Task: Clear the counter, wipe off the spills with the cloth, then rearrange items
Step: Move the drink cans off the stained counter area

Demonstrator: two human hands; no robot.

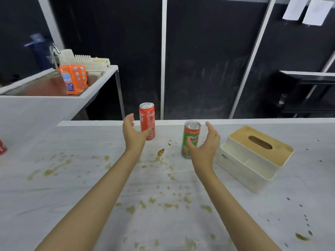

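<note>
- The green can (192, 134) stands upright on the white counter (54, 205), close to the far edge, its top unopened.
- The right hand (204, 147) is just right of the green can, fingers spread and gently curved with the palm turned toward it. The thumb crosses in front of the can's lower half, but nothing is gripped, and I cannot tell whether the thumb touches.
- A red can (147, 117) stands upright left of the green can and a little farther back, well apart from it.
- The left hand (133, 131) is left of the green can and just beside the red can, fingers open and lifted, thumb reaching across the red can's lower front without closing round it.
- Brownish spills (160, 152) lie between the two cans, with the thickest blob just left of the green can. More blots are scattered nearer the camera and far to the left.
- A cream tissue box (241, 136) with a wooden lid sits right of the green can, beyond the right hand.
- Far left of the green can and farther back, an orange packet (74, 79) stands in a steel sink (32, 87).
</note>
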